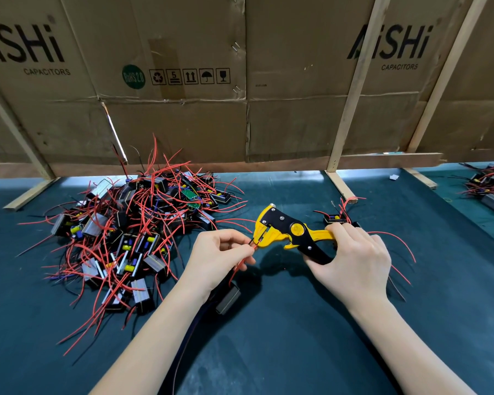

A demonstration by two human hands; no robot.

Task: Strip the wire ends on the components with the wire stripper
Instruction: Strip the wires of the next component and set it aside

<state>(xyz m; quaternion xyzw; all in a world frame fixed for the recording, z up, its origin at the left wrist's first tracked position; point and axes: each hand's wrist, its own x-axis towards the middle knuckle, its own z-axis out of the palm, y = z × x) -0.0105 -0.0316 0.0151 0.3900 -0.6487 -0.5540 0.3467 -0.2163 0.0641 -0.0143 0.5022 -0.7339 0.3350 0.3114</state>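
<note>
Nearest the camera, two bare forearms were stretched forward over the dark green table [268,352], converging on the work between them. The left hand [217,258] was curled, its fingertips pinching a red wire [238,268] close to its end, so that the tip could be fed straight into the head of the wire stripper [291,232]. The component [228,300] on that wire was left hanging just below the left wrist. The right hand [351,258] was wrapped round the stripper's yellow and black handles, apparently ready for the squeeze. A large pile of components [126,232] was kept to the left, within easy reach; a few others [337,218] lay beyond the right hand, presumably already done
</note>
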